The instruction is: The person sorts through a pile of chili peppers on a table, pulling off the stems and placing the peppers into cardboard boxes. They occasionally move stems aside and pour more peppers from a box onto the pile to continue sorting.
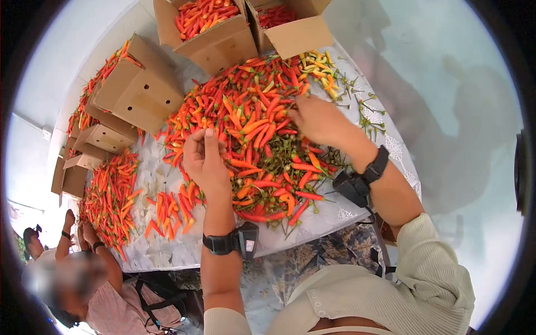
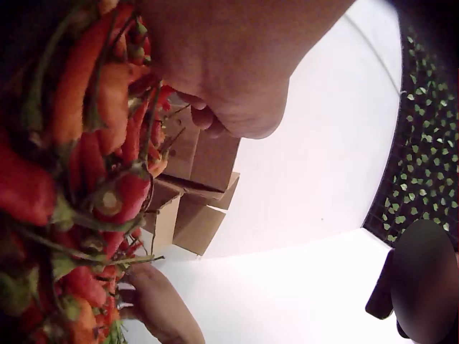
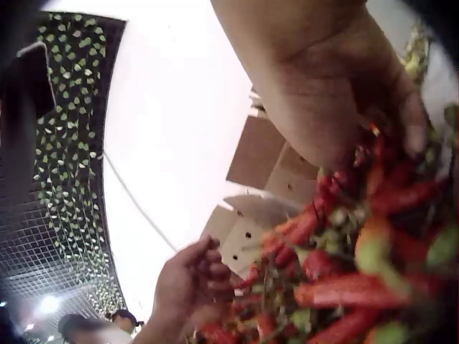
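A large heap of red and orange chili peppers (image 1: 245, 117) with green stems covers the middle of the table. Over its left part is my left hand (image 1: 206, 162), thumb raised and fingers curled; whether a pepper is between them cannot be told. My right hand (image 1: 324, 120) reaches down at the heap's upper right, its relaxed fingers touching the peppers. In the right wrist view, the fingertips of the right hand (image 3: 323, 93) are partly hidden among peppers (image 3: 351, 290). The left wrist view shows peppers (image 2: 107, 107) close beneath the left hand (image 2: 222, 64).
Cardboard boxes (image 1: 139, 89) of peppers line the table's far and left sides. Yellow peppers (image 1: 321, 70) and loose green stems (image 1: 368, 120) lie at the upper right. A smaller pepper pile (image 1: 114, 195) is at the left, where another person (image 1: 106, 296) works.
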A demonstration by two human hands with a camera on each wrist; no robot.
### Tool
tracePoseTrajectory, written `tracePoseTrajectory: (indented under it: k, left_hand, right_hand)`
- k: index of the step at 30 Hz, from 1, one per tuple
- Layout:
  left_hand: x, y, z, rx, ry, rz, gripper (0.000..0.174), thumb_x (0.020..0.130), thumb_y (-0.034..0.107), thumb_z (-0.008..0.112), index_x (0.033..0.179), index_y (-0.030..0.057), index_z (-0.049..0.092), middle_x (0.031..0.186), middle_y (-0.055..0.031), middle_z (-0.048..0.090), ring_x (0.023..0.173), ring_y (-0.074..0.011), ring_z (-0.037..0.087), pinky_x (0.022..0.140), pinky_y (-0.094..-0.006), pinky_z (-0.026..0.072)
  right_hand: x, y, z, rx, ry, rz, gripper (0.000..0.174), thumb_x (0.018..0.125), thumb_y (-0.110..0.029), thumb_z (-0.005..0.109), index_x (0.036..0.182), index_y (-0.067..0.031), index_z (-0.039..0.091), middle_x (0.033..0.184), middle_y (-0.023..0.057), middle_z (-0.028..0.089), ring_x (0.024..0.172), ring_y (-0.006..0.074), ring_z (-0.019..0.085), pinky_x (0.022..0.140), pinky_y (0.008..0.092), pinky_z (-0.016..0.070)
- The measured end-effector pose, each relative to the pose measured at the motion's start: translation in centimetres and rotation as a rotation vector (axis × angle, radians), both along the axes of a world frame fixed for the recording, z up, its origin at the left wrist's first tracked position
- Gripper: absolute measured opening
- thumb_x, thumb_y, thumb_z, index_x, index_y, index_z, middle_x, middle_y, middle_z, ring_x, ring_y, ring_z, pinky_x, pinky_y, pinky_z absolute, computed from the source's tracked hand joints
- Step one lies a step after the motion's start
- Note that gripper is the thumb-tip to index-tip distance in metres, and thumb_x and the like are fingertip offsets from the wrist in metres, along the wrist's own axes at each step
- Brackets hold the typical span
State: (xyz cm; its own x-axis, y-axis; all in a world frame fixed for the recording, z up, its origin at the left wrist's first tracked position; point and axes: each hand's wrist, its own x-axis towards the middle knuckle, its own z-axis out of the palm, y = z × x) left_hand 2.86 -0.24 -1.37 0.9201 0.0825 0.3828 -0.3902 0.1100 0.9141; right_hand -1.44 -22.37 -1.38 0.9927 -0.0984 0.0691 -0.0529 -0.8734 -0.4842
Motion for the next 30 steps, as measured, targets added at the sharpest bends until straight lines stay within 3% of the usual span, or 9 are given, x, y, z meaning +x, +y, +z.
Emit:
tracePoseTrajectory:
  k: [5,9,13,16,20,23,27,28,30]
  left_hand:
    - [0.6,-0.2,-0.5,-0.016,-0.14,0.06,0.012,0.089,0.016,0.061,0.091,0.0037,0.058,0.067,0.0002,0.055,0.056,-0.0037,0.047,0.047,-0.0177,0.0335]
    - [0.5,0.7,-0.2,-0.008,-0.148,0.108,0.012,0.09,0.012,0.058,0.088,0.0009,0.056,0.072,-0.0006,0.053,0.062,-0.005,0.047,0.057,-0.0204,0.0383]
    - [0.9,1.1,-0.1,-0.011,-0.185,0.208,0.013,0.09,0.012,0.058,0.087,0.0002,0.057,0.073,-0.0016,0.054,0.064,-0.0057,0.048,0.058,-0.0198,0.0381]
    - [1.0,1.1,0.1,0.279,-0.231,0.365,0.012,0.088,0.012,0.06,0.089,0.0,0.059,0.079,-0.0044,0.059,0.071,-0.01,0.053,0.061,-0.0218,0.0418]
    - [2.0,1.3,-1.4,0.545,-0.322,0.429,0.022,0.081,0.011,0.062,0.099,-0.0004,0.06,0.094,-0.0116,0.062,0.092,-0.0269,0.057,0.082,-0.0369,0.0433]
    - [2.4,1.0,-1.9,0.649,-0.328,0.41,0.028,0.08,0.012,0.063,0.104,-0.0007,0.058,0.1,-0.0141,0.06,0.097,-0.0304,0.054,0.088,-0.0401,0.0396]
    - [2.1,0.7,-1.8,0.635,-0.229,0.406,0.029,0.083,0.013,0.063,0.107,-0.0016,0.056,0.105,-0.0154,0.059,0.099,-0.0271,0.057,0.089,-0.0377,0.0422]
    - [2.1,0.7,-1.8,0.622,-0.227,0.399,0.028,0.084,0.013,0.062,0.106,-0.0018,0.056,0.105,-0.0152,0.059,0.099,-0.0264,0.057,0.089,-0.0371,0.0424]
    - [2.3,0.8,-2.0,0.59,-0.224,0.386,0.026,0.085,0.012,0.061,0.106,-0.0023,0.056,0.104,-0.0148,0.059,0.098,-0.0251,0.056,0.088,-0.036,0.0428]
  right_hand:
    - [1.1,3.0,-1.3,0.305,-0.531,0.359,0.038,0.092,-0.027,0.047,0.116,0.0022,0.052,0.115,0.0234,0.055,0.104,0.0381,0.054,0.088,0.0432,0.0445]
    - [2.1,1.8,1.3,0.416,-0.433,0.227,0.039,0.091,-0.024,0.048,0.12,0.0011,0.051,0.119,0.0197,0.055,0.11,0.0348,0.051,0.092,0.0419,0.0413]
    - [6.4,-0.4,0.4,-0.046,-0.192,-0.063,0.04,0.092,-0.034,0.045,0.117,-0.0041,0.054,0.117,0.0208,0.055,0.113,0.0345,0.05,0.093,0.0441,0.0408]
    - [9.2,-0.9,-0.6,-0.31,-0.161,-0.186,0.052,0.09,-0.045,0.045,0.12,-0.0024,0.051,0.125,0.0238,0.049,0.119,0.0387,0.044,0.098,0.0477,0.0363]
    - [13.5,-3.0,-1.7,-0.189,-0.026,-0.156,0.075,0.086,-0.056,0.041,0.138,-0.0027,0.035,0.148,0.0235,0.019,0.136,0.0427,0.017,0.108,0.053,0.0191]
    - [14.3,-2.5,-1.2,-0.272,0.074,-0.227,0.078,0.086,-0.057,0.038,0.143,-0.0044,0.026,0.15,0.0204,0.014,0.138,0.0403,0.013,0.109,0.0531,0.0167]
    - [13.2,-0.3,-0.2,-0.169,0.187,-0.136,0.077,0.088,-0.057,0.035,0.143,-0.0035,0.026,0.145,0.0215,0.029,0.134,0.0383,0.027,0.107,0.0534,0.0201]
    - [12.4,0.5,0.8,-0.091,0.204,-0.109,0.078,0.087,-0.058,0.035,0.141,-0.002,0.028,0.139,0.0235,0.039,0.127,0.0374,0.039,0.105,0.0483,0.027]
    - [11.7,1.3,0.5,0.089,0.03,-0.012,0.077,0.087,-0.058,0.037,0.14,-0.0019,0.03,0.136,0.0234,0.042,0.124,0.0367,0.043,0.103,0.044,0.0312]
